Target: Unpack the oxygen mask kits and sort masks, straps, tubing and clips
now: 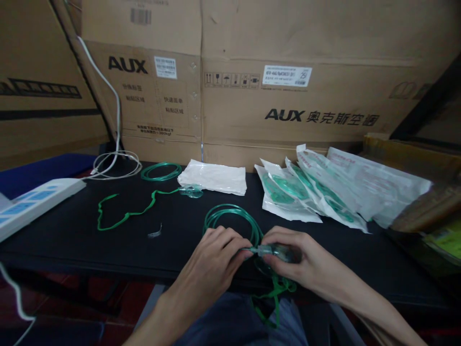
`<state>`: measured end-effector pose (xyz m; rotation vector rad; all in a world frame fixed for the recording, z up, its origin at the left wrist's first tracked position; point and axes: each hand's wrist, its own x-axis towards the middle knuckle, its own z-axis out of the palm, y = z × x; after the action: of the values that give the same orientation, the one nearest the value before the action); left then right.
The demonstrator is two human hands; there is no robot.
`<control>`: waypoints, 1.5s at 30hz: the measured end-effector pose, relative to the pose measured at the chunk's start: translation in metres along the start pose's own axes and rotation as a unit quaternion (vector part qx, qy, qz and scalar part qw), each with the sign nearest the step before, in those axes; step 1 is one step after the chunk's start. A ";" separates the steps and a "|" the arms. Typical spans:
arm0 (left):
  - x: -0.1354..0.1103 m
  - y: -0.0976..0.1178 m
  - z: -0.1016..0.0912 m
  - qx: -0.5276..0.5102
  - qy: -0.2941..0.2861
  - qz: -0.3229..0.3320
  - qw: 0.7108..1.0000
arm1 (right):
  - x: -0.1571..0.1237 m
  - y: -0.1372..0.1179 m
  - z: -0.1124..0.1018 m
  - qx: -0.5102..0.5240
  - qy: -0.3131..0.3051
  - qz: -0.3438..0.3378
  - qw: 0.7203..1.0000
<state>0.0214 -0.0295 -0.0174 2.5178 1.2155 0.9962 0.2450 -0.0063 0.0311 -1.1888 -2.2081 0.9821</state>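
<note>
My left hand (223, 254) is closed, its fingertips pinching the end of a thin green tube (234, 207) at a narrow nozzle. That nozzle belongs to a clear plastic cup (286, 253), gripped by my closed right hand (302, 252). The fingers partly hide the cup and the joint, so I cannot tell how far tube and nozzle overlap. Behind my hands, the tube lies coiled on the black table. Below the cup, a green elastic strap (277, 288) dangles over the table's front edge beside a clear greenish mask part, mostly hidden.
Several sealed packets (309, 192) with green tubing lie back right. A white packet (216, 177), a clear mask (190, 191) with a green strap, another tube coil (161, 171) and a small clear piece (154, 234) lie left. A power strip (43, 204) and cardboard boxes (234, 110) border the table.
</note>
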 end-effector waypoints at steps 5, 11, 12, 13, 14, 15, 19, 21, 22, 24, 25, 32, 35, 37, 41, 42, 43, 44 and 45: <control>0.000 0.000 -0.001 0.017 -0.027 0.011 0.999 | -0.004 -0.004 0.004 -0.014 0.011 -0.032 0.999; 0.003 -0.003 -0.003 -0.043 -0.043 0.000 0.998 | -0.012 -0.005 0.013 -0.038 0.038 -0.085 0.995; 0.004 -0.003 -0.004 -0.063 -0.038 -0.001 0.997 | -0.012 -0.005 0.014 -0.040 0.041 -0.089 0.994; 0.004 -0.003 -0.004 -0.082 -0.032 -0.001 0.996 | -0.013 -0.005 0.015 -0.040 0.044 -0.092 0.994; 0.004 -0.004 -0.004 -0.099 -0.026 -0.002 0.995 | -0.013 -0.005 0.016 -0.038 0.044 -0.095 0.994; 0.004 -0.004 -0.004 -0.110 -0.020 -0.002 0.994 | -0.012 -0.005 0.016 -0.034 0.045 -0.097 0.994; 0.002 -0.004 -0.004 -0.100 -0.014 -0.006 0.995 | -0.009 -0.004 0.017 -0.018 0.052 -0.083 0.995; 0.001 -0.003 -0.003 -0.080 -0.016 -0.003 0.997 | -0.006 -0.003 0.016 0.007 0.046 -0.059 0.997; 0.000 -0.003 -0.002 -0.073 -0.014 0.001 0.997 | -0.005 -0.002 0.014 0.027 0.035 -0.043 0.998; -0.001 -0.003 0.000 -0.064 -0.007 0.006 0.998 | -0.002 0.000 0.012 0.070 0.007 -0.009 0.998; -0.001 -0.003 0.002 -0.059 -0.002 0.007 0.998 | 0.000 0.000 0.011 0.084 -0.003 0.003 0.996; -0.004 -0.006 0.006 -0.006 0.010 0.032 0.999 | -0.003 -0.004 0.019 0.022 0.052 -0.076 0.996; -0.006 -0.006 0.004 -0.003 0.025 0.034 0.999 | -0.006 -0.003 0.029 -0.027 0.068 -0.119 0.990; -0.006 -0.005 0.001 -0.010 0.032 0.034 0.999 | -0.009 0.000 0.035 -0.066 0.073 -0.149 0.984; -0.001 -0.002 -0.004 -0.035 0.030 0.018 0.999 | -0.009 0.001 0.034 -0.171 0.068 -0.192 0.964; 0.001 -0.001 -0.005 -0.049 0.028 0.008 0.998 | -0.009 -0.001 0.030 -0.196 0.064 -0.199 0.958; 0.003 -0.001 -0.005 -0.065 0.027 -0.004 0.998 | -0.007 -0.004 0.024 -0.225 0.060 -0.206 0.951; 0.004 0.000 -0.006 -0.078 0.027 -0.017 0.996 | -0.006 -0.007 0.019 -0.259 0.059 -0.218 0.939; 0.004 0.000 -0.007 -0.087 0.026 -0.027 0.996 | -0.005 -0.011 0.013 -0.299 0.062 -0.234 0.923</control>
<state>0.0191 -0.0276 -0.0099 2.3285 1.1510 1.1104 0.2335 -0.0192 0.0305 -0.8307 -2.5893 0.0285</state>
